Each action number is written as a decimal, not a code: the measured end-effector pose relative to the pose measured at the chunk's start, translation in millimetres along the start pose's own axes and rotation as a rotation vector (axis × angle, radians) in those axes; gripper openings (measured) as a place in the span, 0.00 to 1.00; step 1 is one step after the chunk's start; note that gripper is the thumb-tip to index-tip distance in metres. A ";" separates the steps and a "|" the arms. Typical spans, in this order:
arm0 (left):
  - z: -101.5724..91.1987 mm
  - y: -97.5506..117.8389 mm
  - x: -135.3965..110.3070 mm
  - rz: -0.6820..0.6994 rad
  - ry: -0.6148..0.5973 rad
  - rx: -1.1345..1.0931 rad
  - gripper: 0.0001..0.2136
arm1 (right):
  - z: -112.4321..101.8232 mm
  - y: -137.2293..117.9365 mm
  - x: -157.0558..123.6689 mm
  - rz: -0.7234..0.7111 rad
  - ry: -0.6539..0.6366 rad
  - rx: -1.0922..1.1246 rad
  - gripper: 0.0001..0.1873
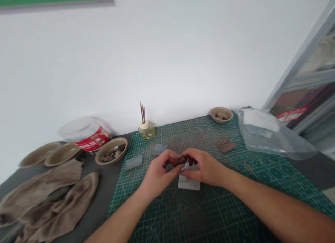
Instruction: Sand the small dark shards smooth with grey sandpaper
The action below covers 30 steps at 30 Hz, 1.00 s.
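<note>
Dark red-brown piece point(181, 160) is pinched between both hands, at the fingertips of the left hand point(157, 175) and the right hand point(206, 168). Both hands are together and clamped on it. Can't tell its exact material from here. It sits in the air just above a white sheet point(188, 183), which lies on a green cutting mat point(209, 215).

On the mat, beyond the hands: two grey abrasive squares point(133, 162), point(159, 149) to the left, and a brown tag point(225, 144) with handwriting to the right. Clear plastic bag point(272, 135) with white sheets inside lies at the mat's far right corner.

Far edge: stone-filled tan bowl point(221, 114) and glass reed diffuser point(146, 130). On the grey bench point(103, 204), left of the mat: another bowl of stones point(111, 150), two tan bowls point(39, 154), point(62, 154), a tub with a red label point(85, 134), and stained cloths point(44, 194).
</note>
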State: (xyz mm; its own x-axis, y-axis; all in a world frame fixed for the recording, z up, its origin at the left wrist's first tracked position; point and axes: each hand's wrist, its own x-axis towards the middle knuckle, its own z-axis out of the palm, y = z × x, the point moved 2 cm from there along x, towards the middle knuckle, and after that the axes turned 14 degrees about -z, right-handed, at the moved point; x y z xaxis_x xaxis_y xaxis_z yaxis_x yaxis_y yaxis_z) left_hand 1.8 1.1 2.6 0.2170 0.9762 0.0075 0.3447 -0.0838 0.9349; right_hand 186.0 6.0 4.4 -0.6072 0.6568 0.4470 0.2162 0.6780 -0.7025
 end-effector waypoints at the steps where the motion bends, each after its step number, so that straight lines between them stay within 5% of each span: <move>1: 0.3 -0.1 -0.1 0.002 -0.007 0.025 0.06 | -1.3 -1.7 0.2 0.023 0.008 0.069 0.16; 5: 0.9 -1.1 -1.2 0.014 -0.007 0.097 0.05 | -3.9 0.1 -0.1 0.124 0.054 0.230 0.09; 17: 1.3 15.3 -3.4 0.162 -0.176 0.391 0.12 | -3.7 8.5 -0.5 0.306 0.223 0.853 0.16; 30: 6.4 12.9 -3.8 0.168 -0.333 0.627 0.10 | -3.5 6.6 -2.6 0.371 0.176 0.999 0.17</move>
State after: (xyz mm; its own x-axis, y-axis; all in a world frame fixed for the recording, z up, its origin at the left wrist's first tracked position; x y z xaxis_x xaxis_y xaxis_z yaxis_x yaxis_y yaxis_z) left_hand 11.3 -5.0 12.3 0.5445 0.8360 -0.0684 0.7191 -0.4232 0.5512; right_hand 191.7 9.9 0.6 -0.4970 0.8579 0.1306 -0.4054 -0.0965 -0.9090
